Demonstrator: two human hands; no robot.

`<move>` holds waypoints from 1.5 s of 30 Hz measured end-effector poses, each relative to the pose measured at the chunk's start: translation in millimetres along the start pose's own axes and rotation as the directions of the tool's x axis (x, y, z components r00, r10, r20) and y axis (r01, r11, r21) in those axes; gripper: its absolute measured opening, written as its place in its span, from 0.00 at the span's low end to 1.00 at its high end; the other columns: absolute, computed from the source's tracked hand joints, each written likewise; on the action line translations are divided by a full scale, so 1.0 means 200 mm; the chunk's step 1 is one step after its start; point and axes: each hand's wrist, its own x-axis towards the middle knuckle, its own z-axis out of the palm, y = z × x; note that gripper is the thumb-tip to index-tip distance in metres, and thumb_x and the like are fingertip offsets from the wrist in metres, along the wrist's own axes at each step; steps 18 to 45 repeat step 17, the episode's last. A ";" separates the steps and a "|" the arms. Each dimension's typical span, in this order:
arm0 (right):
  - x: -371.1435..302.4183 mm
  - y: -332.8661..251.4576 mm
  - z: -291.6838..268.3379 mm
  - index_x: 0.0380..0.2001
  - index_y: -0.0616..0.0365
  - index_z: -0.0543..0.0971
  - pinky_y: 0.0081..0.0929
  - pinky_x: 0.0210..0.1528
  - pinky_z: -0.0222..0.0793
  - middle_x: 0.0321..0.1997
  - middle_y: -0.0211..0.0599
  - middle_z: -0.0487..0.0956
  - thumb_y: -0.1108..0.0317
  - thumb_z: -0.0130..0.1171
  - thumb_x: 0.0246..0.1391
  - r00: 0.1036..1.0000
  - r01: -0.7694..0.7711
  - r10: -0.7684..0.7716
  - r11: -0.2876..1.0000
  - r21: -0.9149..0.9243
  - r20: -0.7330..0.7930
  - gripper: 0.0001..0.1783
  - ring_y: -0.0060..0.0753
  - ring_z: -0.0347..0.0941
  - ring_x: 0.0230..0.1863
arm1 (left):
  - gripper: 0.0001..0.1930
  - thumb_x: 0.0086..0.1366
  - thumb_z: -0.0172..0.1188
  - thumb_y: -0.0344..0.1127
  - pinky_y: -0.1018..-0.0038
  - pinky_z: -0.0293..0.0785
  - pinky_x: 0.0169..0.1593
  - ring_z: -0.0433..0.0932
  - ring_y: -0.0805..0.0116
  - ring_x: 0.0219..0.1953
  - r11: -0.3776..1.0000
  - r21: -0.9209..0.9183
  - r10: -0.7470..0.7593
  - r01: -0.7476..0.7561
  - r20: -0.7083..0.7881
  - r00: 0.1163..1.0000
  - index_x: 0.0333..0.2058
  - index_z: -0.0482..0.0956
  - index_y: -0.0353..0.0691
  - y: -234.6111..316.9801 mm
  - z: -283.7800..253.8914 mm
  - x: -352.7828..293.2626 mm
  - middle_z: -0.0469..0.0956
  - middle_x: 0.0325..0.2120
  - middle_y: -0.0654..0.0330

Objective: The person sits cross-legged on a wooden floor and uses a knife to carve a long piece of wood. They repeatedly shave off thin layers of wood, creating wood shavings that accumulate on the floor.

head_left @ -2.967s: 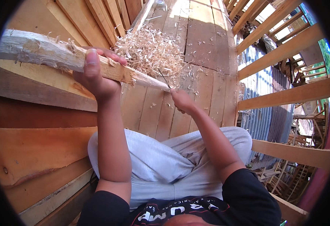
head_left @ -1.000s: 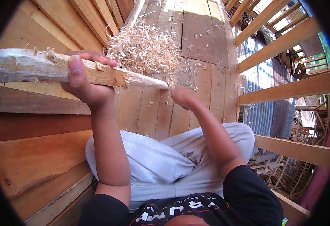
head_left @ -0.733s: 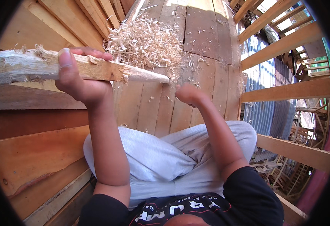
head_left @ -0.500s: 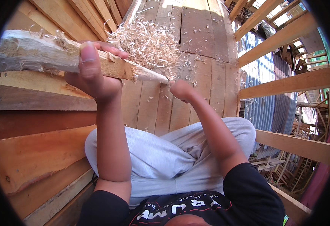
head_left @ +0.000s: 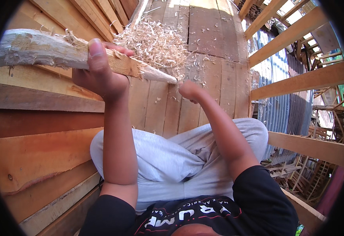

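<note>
A long piece of pale wood (head_left: 48, 51) runs from the upper left toward the middle. Its left part is thick and rough with frayed fibres, and past my grip it narrows to a smooth, whittled tip. My left hand (head_left: 103, 76) is wrapped round it, thumb along the top. My right hand (head_left: 190, 91) is closed in a fist right at the thin tip. Whatever is in that fist, if anything, is hidden behind the fingers. A heap of curled wood shavings (head_left: 152, 43) lies on the floor beyond both hands.
I sit cross-legged on a plank floor (head_left: 172, 110), with loose shavings scattered over it. A slatted timber wall (head_left: 46, 153) stands close on my left. Wooden rails (head_left: 297, 86) line the right side, with corrugated metal sheets (head_left: 278, 102) and stacked lumber beyond and below them.
The wood and my left hand have shifted slightly to the right. My right hand stays at the tip, having moved only a little. Both grips look the same.
</note>
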 end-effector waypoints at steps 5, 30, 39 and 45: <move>-0.08 0.05 0.03 0.40 0.74 0.73 0.42 0.21 0.66 0.25 0.51 0.76 0.59 0.41 0.61 0.997 -0.070 0.069 0.997 0.023 0.027 0.24 0.41 0.71 0.20 | 0.21 0.61 0.53 0.44 0.71 0.75 0.22 0.74 0.64 0.13 0.997 -0.073 -0.014 0.015 0.009 1.000 0.18 0.70 0.31 -0.03 -0.08 0.01 0.72 0.10 0.53; 0.01 0.15 0.03 0.63 0.74 0.52 0.43 0.23 0.71 0.32 0.51 0.78 0.51 0.39 0.66 0.982 -0.117 0.115 0.993 0.000 0.147 0.37 0.45 0.74 0.21 | 0.20 0.59 0.56 0.50 0.61 0.76 0.28 0.74 0.60 0.22 0.990 -0.021 -0.143 0.143 0.006 0.990 0.27 0.68 0.37 -0.03 -0.14 0.02 0.70 0.17 0.53; 0.01 0.15 0.03 0.63 0.74 0.52 0.43 0.23 0.71 0.32 0.51 0.78 0.51 0.39 0.66 0.982 -0.117 0.115 0.993 0.000 0.147 0.37 0.45 0.74 0.21 | 0.20 0.59 0.56 0.50 0.61 0.76 0.28 0.74 0.60 0.22 0.990 -0.021 -0.143 0.143 0.006 0.990 0.27 0.68 0.37 -0.03 -0.14 0.02 0.70 0.17 0.53; 0.01 0.15 0.03 0.63 0.74 0.52 0.43 0.23 0.71 0.32 0.51 0.78 0.51 0.39 0.66 0.982 -0.117 0.115 0.993 0.000 0.147 0.37 0.45 0.74 0.21 | 0.20 0.59 0.56 0.50 0.61 0.76 0.28 0.74 0.60 0.22 0.990 -0.021 -0.143 0.143 0.006 0.990 0.27 0.68 0.37 -0.03 -0.14 0.02 0.70 0.17 0.53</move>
